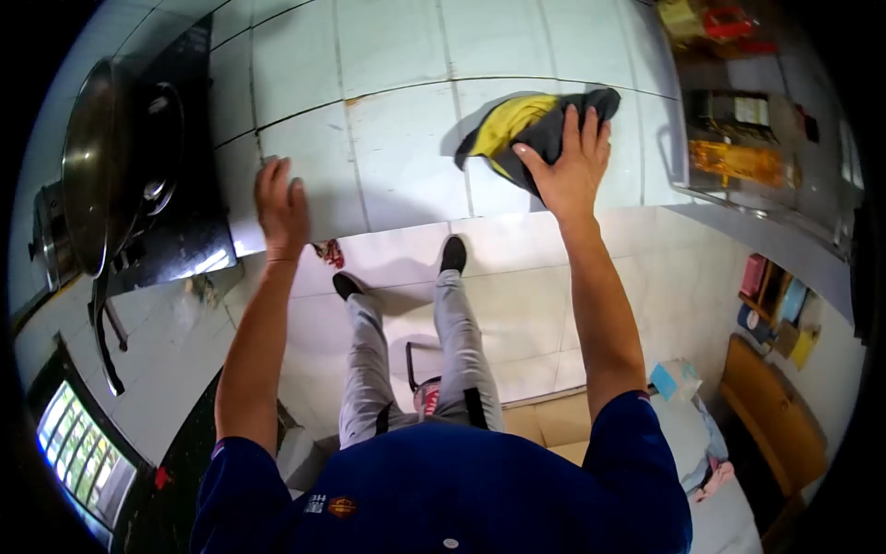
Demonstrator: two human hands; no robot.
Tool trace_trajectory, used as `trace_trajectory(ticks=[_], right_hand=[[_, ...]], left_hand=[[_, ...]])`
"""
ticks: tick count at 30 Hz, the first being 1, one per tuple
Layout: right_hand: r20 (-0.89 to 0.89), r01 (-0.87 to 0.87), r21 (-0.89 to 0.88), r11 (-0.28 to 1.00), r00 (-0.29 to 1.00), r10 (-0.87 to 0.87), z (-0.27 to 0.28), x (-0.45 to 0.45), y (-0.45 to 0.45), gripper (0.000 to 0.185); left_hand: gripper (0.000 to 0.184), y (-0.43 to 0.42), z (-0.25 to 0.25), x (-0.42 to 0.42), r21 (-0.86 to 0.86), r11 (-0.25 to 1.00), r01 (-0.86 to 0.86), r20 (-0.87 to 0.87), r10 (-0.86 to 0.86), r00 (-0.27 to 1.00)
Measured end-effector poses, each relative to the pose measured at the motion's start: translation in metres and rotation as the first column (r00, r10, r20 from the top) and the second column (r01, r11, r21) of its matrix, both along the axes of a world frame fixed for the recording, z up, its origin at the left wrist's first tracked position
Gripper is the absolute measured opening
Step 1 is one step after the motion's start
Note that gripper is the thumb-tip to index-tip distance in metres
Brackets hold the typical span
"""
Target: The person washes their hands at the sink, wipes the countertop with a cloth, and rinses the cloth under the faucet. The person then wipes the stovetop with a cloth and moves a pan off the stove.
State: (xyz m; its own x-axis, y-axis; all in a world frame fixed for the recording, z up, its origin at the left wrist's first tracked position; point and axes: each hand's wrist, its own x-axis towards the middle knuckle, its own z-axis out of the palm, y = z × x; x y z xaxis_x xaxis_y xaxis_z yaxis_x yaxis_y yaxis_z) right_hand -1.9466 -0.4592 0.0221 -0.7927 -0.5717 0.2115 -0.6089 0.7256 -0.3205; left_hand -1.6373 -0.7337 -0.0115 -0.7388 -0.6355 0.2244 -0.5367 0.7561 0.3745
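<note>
My right hand (574,175) lies on a grey and yellow cloth (517,125), fingers stretched over its grey part and thumb spread to the side. The bunched cloth rests on the white tiled counter (397,55), and the part beneath my palm is hidden. Near the counter's left front edge is my left hand (281,208), holding nothing, with its fingers extended and slightly apart. It is a little blurred, and I cannot tell whether it touches the tiles.
On the left, a large metal pan (92,166) stands on a black stove (198,231), its handle jutting forward. Bottles, including an orange one (738,162), stand in a rack at right. Behind me are a wooden chair (775,415) and a tissue box (674,379).
</note>
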Motion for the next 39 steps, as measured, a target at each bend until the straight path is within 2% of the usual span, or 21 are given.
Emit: trace_trajectory(ticks=[1,3,7,9,13,17,19,20,21,23,25,27,29,31,33,35,39], right_hand=[[-0.032,0.037,0.043,0.998,0.999,-0.035,-0.006,0.010,-0.004,0.085],[-0.058,0.035,0.020,0.999,0.998,-0.034,-0.018,0.027,-0.008,0.084],[-0.036,0.039,0.058,0.998,0.999,-0.037,-0.014,0.074,-0.019,0.087],[-0.010,0.006,-0.009,1.000,1.000,-0.006,-0.011,0.102,-0.027,0.092],[0.029,-0.077,-0.081,0.994,0.996,0.080,-0.016,0.160,-0.071,0.093],[0.205,-0.277,0.005,0.961,0.941,0.270,-0.013,0.214,-0.138,0.081],[0.263,-0.370,-0.006,0.929,0.896,0.358,-0.011,0.230,-0.162,0.075],[0.273,-0.398,-0.062,0.915,0.875,0.399,-0.010,0.234,-0.168,0.073],[0.275,-0.427,-0.122,0.896,0.853,0.444,-0.009,0.232,-0.171,0.071],[0.253,-0.464,-0.153,0.872,0.835,0.489,-0.004,0.215,-0.159,0.067],[0.255,-0.383,-0.100,0.918,0.882,0.396,0.013,0.178,-0.129,0.063],[0.090,-0.230,-0.189,0.955,0.964,0.250,0.016,0.128,-0.082,0.063],[0.067,-0.059,-0.283,0.957,0.994,0.081,0.020,0.067,-0.037,0.061],[-0.114,-0.074,-0.259,0.963,0.992,0.045,0.024,0.019,-0.011,0.067],[-0.042,0.092,-0.011,0.996,0.995,-0.092,0.012,0.003,-0.007,0.071],[-0.133,0.118,0.070,0.991,0.985,-0.108,-0.005,0.004,-0.019,0.066],[-0.097,-0.037,-0.035,0.999,0.995,0.034,-0.025,-0.030,-0.042,0.060]], left_hand=[[0.034,0.005,0.001,-0.003,-0.063,0.998,-0.030,0.002,0.030,1.000],[0.034,0.007,0.004,-0.006,-0.087,0.996,-0.034,-0.012,0.033,0.999],[0.033,0.007,0.010,-0.007,-0.012,0.999,-0.037,-0.051,0.036,0.998],[0.032,0.006,0.010,-0.007,-0.016,0.999,-0.045,-0.054,0.045,0.998],[0.031,0.003,0.007,-0.003,0.019,1.000,-0.025,-0.111,0.027,0.993],[0.034,-0.001,-0.002,0.005,0.085,0.996,-0.020,-0.204,0.037,0.978],[0.035,-0.005,-0.016,0.009,0.085,0.995,-0.050,-0.170,0.064,0.983],[0.037,-0.001,-0.001,0.003,0.083,0.996,-0.018,-0.230,0.037,0.973],[0.039,-0.002,-0.006,0.005,0.268,0.954,-0.133,-0.235,0.198,0.951],[0.040,0.000,0.004,0.004,0.275,0.955,-0.112,-0.256,0.185,0.949],[0.040,-0.001,-0.001,0.004,0.184,0.977,-0.112,-0.208,0.150,0.966],[0.040,0.002,0.005,-0.002,0.171,0.978,-0.121,-0.211,0.156,0.965],[0.038,0.003,0.006,-0.002,0.103,0.989,-0.103,-0.144,0.117,0.983],[0.039,0.005,0.012,-0.004,0.115,0.989,-0.091,-0.125,0.105,0.987],[0.040,0.006,0.010,-0.005,0.070,0.992,-0.107,-0.066,0.112,0.992],[0.040,0.007,0.008,-0.005,0.051,0.991,-0.120,-0.068,0.123,0.990],[0.041,0.006,0.008,-0.005,-0.013,0.996,-0.085,-0.017,0.085,0.996]])
